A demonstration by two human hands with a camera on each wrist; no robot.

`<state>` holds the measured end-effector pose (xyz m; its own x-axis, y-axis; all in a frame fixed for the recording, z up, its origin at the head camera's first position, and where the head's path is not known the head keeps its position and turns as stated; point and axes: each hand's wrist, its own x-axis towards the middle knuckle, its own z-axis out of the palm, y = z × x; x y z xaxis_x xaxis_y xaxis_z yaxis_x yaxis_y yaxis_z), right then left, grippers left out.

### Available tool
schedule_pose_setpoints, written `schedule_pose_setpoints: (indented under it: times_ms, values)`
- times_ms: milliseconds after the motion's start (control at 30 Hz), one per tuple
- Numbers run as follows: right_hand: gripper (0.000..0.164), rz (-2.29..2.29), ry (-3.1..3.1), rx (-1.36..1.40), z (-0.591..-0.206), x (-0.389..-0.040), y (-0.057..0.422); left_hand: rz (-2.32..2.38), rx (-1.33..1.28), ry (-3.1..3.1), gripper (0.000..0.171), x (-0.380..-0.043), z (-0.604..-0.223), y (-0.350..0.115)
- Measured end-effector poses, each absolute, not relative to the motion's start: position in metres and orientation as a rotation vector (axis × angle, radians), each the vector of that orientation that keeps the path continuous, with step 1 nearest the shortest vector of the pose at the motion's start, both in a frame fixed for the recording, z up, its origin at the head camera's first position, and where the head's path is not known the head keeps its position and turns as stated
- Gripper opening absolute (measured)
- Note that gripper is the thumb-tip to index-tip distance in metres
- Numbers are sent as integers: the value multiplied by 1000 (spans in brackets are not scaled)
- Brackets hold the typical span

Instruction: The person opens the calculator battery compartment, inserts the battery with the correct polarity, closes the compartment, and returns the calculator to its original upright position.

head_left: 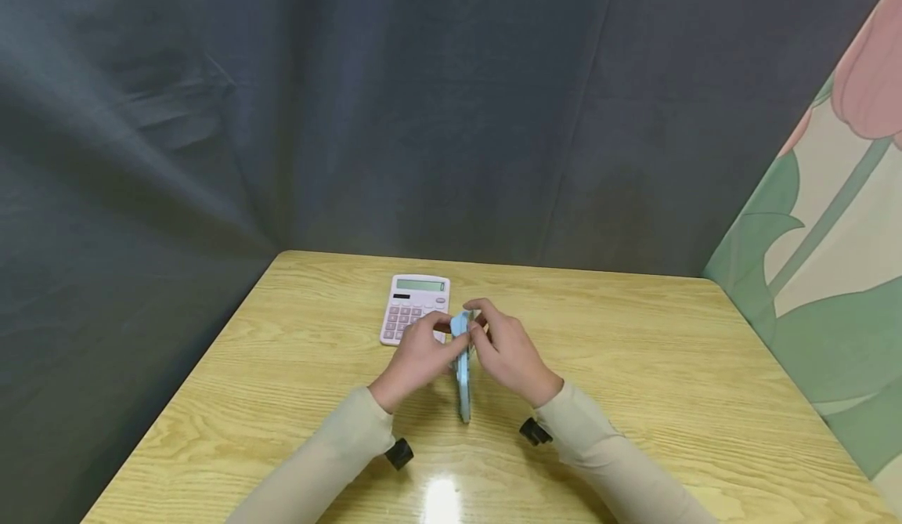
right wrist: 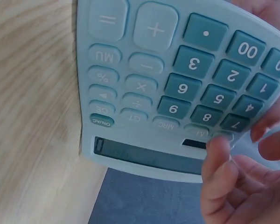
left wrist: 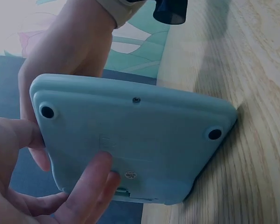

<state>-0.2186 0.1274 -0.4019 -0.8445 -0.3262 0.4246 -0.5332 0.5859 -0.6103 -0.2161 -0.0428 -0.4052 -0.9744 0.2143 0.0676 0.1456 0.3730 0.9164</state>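
A light blue calculator [head_left: 463, 387] stands on its side edge on the table between the two hands. My left hand [head_left: 421, 352] holds its raised edge, with fingers against the plain back [left wrist: 149, 135], where two black rubber feet show. On the other side my right hand [head_left: 510, 352] grips the same raised edge, fingertips on the key face near the small solar strip. In the right wrist view the darker teal number keys [right wrist: 193, 60] face the camera and the display [right wrist: 149, 156] reads 0. A pale pink calculator [head_left: 402, 303] lies flat behind the left hand, partly covered by it.
The wood-grain table [head_left: 634, 352] runs back to a dark curtain [head_left: 451, 117]. A wall hanging with tulips [head_left: 831, 289] borders the right side. Black wrist devices [head_left: 535, 431] hang beneath both sleeves, close over the table.
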Motion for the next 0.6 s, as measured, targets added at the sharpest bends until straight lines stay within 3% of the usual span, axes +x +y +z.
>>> schedule_pose_setpoints:
  times_ms: [367,600]
  values:
    - [34,1036,-2592,846,-408,-212,137,1805,263,2437,39,-221,-412,-47]
    - [43,701,-2702,929,-416,-201,144,1801,181,2425,45,-229,-425,-48]
